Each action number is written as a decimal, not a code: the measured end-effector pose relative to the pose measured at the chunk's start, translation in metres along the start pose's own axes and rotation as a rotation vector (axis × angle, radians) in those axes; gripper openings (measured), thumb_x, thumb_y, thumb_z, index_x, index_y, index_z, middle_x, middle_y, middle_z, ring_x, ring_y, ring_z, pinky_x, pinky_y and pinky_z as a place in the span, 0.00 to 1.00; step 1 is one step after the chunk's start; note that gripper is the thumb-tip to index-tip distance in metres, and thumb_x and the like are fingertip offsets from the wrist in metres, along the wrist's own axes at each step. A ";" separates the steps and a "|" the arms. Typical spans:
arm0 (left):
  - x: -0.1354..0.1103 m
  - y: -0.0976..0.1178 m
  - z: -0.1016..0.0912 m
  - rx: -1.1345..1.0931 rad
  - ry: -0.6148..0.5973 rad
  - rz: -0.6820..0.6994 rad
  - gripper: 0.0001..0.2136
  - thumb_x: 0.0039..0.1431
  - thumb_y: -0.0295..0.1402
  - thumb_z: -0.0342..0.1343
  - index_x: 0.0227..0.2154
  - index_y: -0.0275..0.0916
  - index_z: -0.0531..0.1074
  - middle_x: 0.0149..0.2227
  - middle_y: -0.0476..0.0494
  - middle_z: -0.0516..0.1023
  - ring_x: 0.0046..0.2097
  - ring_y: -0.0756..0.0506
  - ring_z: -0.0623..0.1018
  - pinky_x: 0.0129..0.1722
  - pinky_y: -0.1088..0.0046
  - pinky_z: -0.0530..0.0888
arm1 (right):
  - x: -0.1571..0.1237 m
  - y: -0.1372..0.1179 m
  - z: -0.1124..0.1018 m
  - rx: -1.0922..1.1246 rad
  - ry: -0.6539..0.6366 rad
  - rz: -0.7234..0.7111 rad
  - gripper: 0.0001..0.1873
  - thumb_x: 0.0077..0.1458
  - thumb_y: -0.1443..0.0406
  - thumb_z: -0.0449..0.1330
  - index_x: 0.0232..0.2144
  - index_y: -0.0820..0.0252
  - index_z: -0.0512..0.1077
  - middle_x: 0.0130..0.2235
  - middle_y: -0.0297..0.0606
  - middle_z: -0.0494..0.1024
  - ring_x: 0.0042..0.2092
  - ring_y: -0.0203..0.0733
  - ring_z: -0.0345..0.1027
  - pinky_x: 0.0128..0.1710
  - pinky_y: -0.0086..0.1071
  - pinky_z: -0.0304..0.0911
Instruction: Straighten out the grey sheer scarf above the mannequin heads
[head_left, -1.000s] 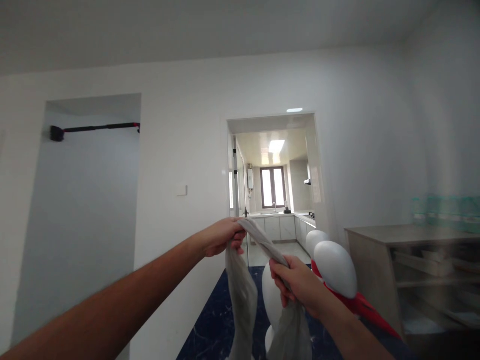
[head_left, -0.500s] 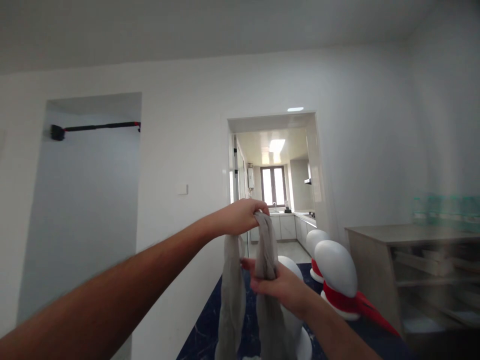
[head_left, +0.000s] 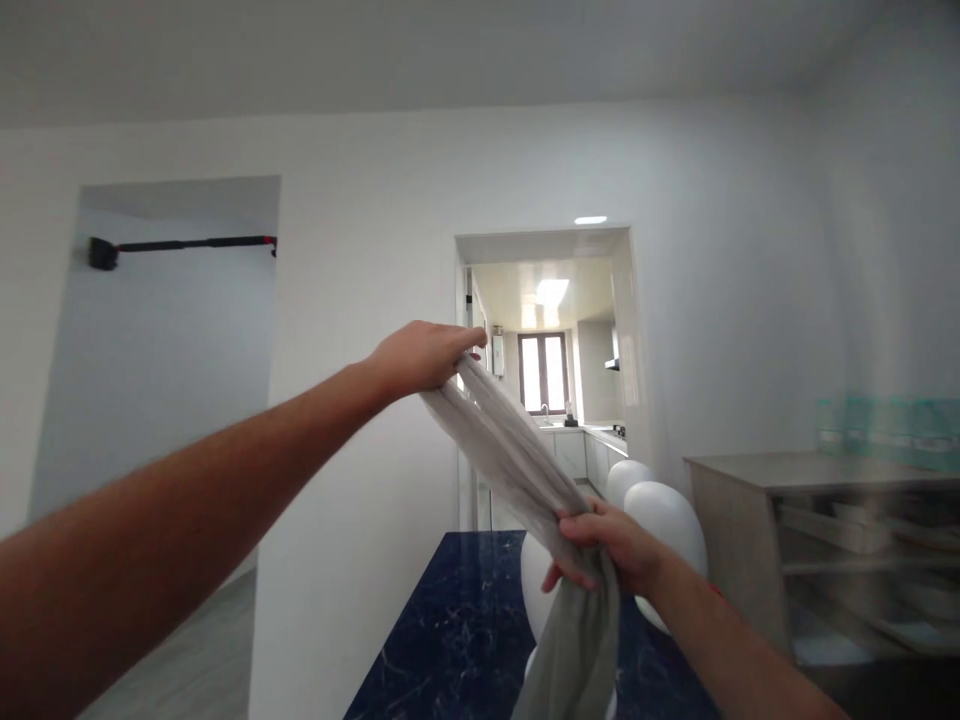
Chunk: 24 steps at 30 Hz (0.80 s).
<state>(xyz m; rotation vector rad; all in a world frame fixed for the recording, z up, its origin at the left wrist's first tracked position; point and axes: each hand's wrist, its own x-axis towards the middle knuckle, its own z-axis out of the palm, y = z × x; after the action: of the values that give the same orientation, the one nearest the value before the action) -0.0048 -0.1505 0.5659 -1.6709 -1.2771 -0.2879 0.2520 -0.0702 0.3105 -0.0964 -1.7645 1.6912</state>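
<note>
Midway, seemingly: left hand (head_left: pixel 424 357) and right hand (head_left: pixel 609 548) both clamped on grey scarf (head_left: pixel 510 450), taut between; mannequin head (head_left: pixel 666 520) on table's (head_left: pixel 450 630) far edge still bare.

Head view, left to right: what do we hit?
Black and red bar → left hand → grey cloth → right hand → white mannequin head → grey shelf unit.

Left hand (head_left: pixel 424 355) and right hand (head_left: pixel 607 545) gripping a taut grey scarf (head_left: pixel 510 450), white mannequin heads (head_left: pixel 664 520) on dark blue marbled counter (head_left: pixel 450 630)
</note>
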 end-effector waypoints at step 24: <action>-0.005 -0.039 0.055 -0.366 0.047 -0.240 0.13 0.65 0.31 0.49 0.50 0.42 0.74 0.36 0.50 0.80 0.35 0.47 0.75 0.38 0.73 0.67 | -0.116 -0.155 -0.111 -0.427 0.230 0.202 0.19 0.57 0.48 0.69 0.35 0.56 0.73 0.20 0.24 0.73 0.15 0.25 0.43 0.21 0.30 0.69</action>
<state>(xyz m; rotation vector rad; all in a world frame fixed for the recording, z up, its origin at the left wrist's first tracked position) -0.0590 -0.1111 0.5564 -1.7972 -1.4549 -0.7387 0.4582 -0.0561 0.3950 -0.6515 -1.9574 1.3429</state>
